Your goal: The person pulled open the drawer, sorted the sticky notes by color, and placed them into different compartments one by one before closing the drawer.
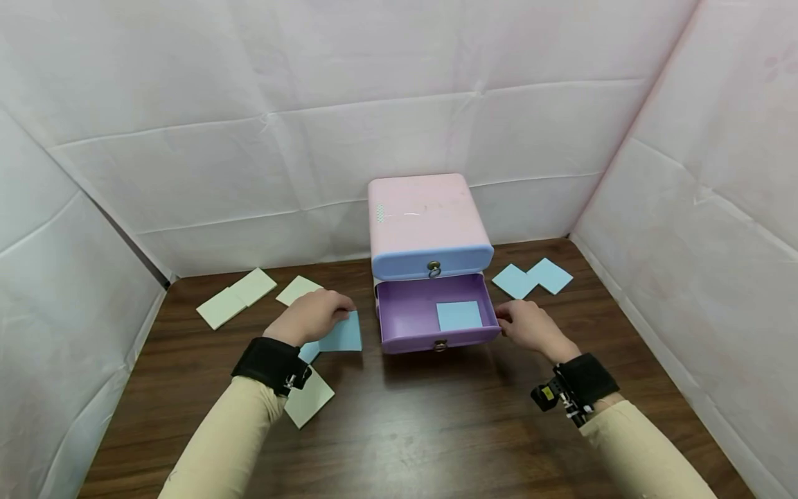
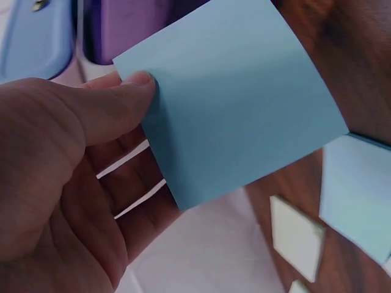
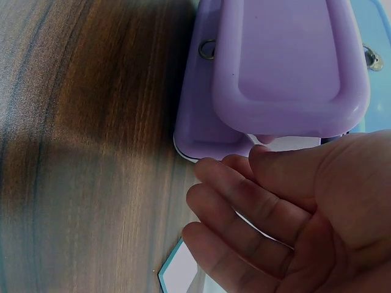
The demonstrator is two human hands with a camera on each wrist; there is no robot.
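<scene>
At desk centre, left hand (image 1: pixel 312 315) pinching blue note (image 1: pixel 341 334) between thumb and fingers, lifting it just beside purple drawer (image 1: pixel 436 315). Right hand (image 1: pixel 530 326), fingers relaxed, resting against drawer's right front corner, steadying it. Drawer standing pulled open, already holding one blue sheet (image 1: pixel 458 315). Advising: keeping note flat, clearing front wall, lowering squarely onto sheet inside.
</scene>
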